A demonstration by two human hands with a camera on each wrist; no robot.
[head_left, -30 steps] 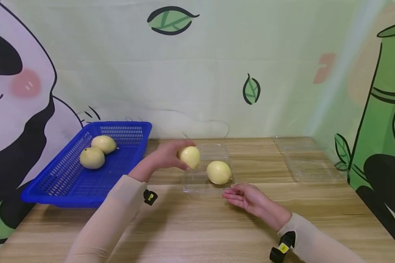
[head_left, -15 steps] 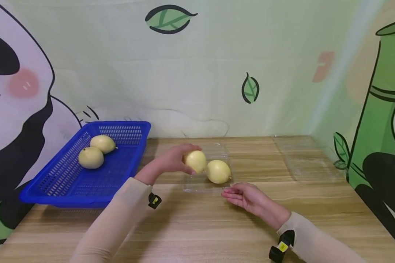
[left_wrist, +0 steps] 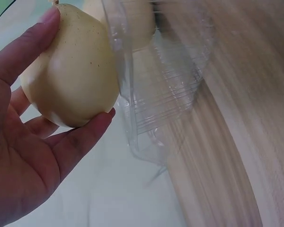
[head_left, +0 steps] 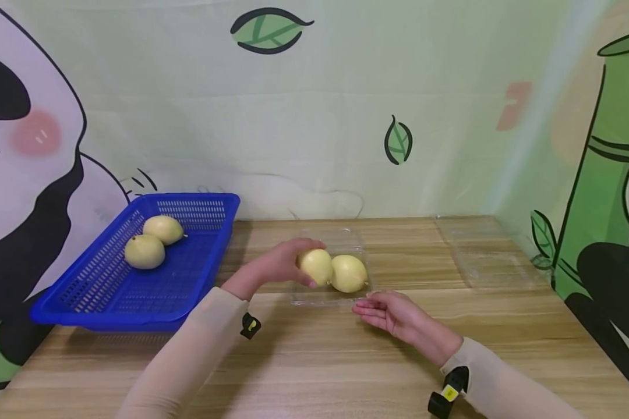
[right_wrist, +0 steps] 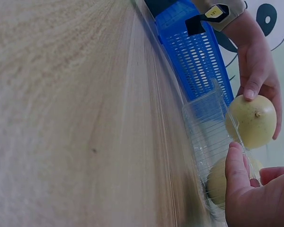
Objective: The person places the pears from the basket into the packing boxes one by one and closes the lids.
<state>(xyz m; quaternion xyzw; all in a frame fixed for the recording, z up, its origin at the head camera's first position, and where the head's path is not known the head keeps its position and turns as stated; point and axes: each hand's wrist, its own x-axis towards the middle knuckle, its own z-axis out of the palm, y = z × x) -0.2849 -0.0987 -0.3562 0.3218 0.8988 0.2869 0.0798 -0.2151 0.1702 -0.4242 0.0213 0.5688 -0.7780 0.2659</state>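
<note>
Head view: four pears, two in the blue basket, one in the clear tray; left hand fingers grasp the fourth pear, stem end toward the right wrist camera; right hand relaxed.

Bare wooden tabletop lies open in front; the blue perforated plastic basket blocks the left; the clear plastic clamshell tray with its yellow pear fills the middle.

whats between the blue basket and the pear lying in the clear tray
In the head view, the left hand and the pear it holds lie between the blue basket and the pear in the clear tray, over bare wooden table.
</note>
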